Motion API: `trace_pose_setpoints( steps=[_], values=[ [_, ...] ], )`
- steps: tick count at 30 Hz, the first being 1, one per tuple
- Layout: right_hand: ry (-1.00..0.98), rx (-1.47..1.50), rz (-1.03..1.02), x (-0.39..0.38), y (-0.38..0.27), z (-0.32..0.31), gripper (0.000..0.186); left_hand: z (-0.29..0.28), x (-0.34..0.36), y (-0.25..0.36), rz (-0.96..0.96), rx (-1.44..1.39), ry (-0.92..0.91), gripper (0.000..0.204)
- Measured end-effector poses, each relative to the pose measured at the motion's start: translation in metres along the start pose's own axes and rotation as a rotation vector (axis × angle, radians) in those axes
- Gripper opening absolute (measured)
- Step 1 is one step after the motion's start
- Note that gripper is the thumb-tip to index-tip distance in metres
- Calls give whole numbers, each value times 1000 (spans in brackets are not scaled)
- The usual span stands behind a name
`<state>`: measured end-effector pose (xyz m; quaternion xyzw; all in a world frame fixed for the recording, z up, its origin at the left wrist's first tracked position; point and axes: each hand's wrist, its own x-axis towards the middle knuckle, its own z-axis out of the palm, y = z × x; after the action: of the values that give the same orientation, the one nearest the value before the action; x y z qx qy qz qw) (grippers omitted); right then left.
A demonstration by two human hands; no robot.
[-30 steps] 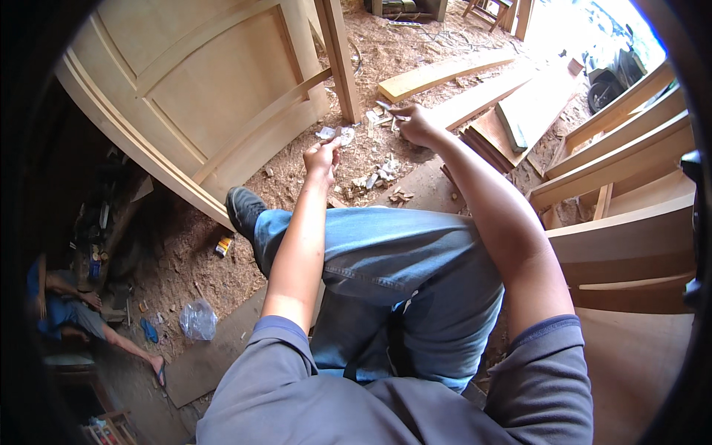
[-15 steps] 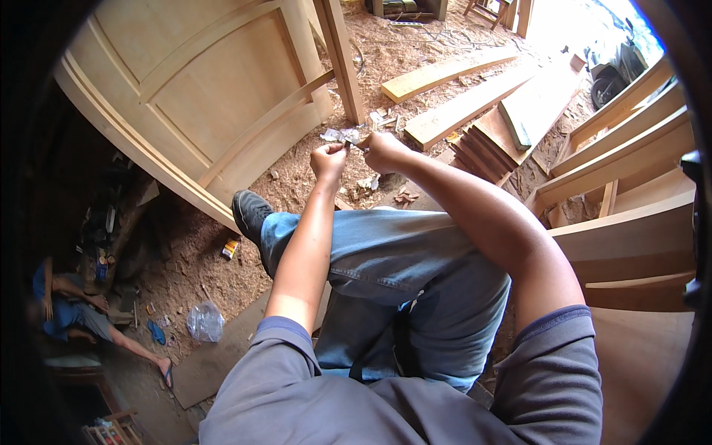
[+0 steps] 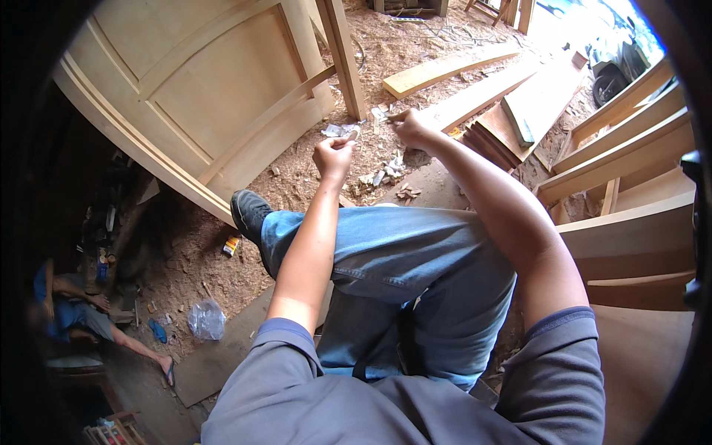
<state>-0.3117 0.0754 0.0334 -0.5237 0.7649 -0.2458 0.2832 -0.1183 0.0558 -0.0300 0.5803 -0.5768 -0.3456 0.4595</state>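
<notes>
My left hand [image 3: 333,158] is closed above the shavings, pinching a small pale piece [image 3: 354,135] whose kind is too small to tell. A short way to its right is my right hand [image 3: 415,129], fingers bent together; a tiny thin tip shows at them, but what it belongs to is unclear. The two hands are apart. Scraps of white paper [image 3: 335,130] lie on the ground just beyond the left hand. Below the right hand, small wood chips [image 3: 407,193] and crumpled pale scraps [image 3: 382,176] rest near my bent knee.
A panelled wooden door [image 3: 222,89] leans at the left, beside an upright post [image 3: 343,63]. Boards [image 3: 452,68] lie ahead, with wooden frames [image 3: 623,174] to the right. A seated person [image 3: 93,315] and a clear plastic bag [image 3: 206,320] are at the lower left. Shavings cover the floor.
My right hand has moved away to the right and slightly up from my left hand. The left hand has shifted slightly right and down, still pinching; more scraps show between them.
</notes>
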Motion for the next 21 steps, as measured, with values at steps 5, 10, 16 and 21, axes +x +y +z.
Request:
trace_pose_setpoints(
  steps=[5,10,16,21],
  values=[
    [-216,-28,-103,-20,-18,13,31,5,12,-22,-37,-80,-1,16],
    [-245,-162,-185,-36,-29,23,26,9,16,-24,-38,-90,1,13],
    [99,-90,-37,-37,-40,15,25,5,8,-1,80,51,-87,14],
    [240,249,148,0,-1,-30,25,0,-4,-1,23,-64,-120,18]
  ],
)
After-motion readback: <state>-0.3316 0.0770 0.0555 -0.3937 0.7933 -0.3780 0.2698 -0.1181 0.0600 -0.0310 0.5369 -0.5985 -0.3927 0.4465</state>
